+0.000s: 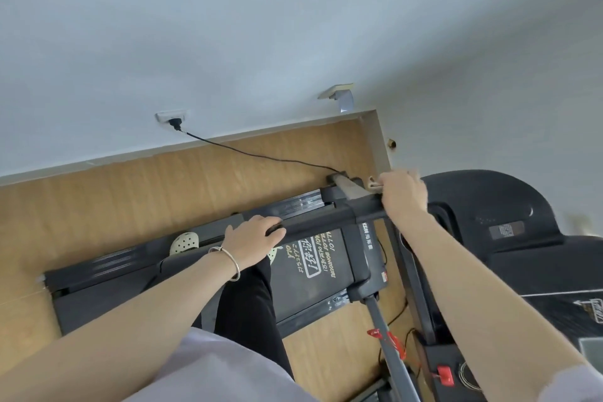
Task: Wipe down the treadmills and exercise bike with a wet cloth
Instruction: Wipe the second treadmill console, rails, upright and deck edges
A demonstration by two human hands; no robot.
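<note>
Left hand (pixel 253 240) grips treadmill handlebar (pixel 321 222); right hand (pixel 404 192) presses cloth (pixel 375 182).

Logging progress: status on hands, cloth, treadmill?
Left hand gripping the handlebar, no cloth. Right hand pressing cloth on the treadmill frame. Power cord plugged in nearby; nothing blocking.

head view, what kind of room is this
Probably a home workout room or small gym corner. A treadmill stands on a wood floor against a plain wall, its cord plugged into a socket. More black exercise gear sits beside it.
</note>
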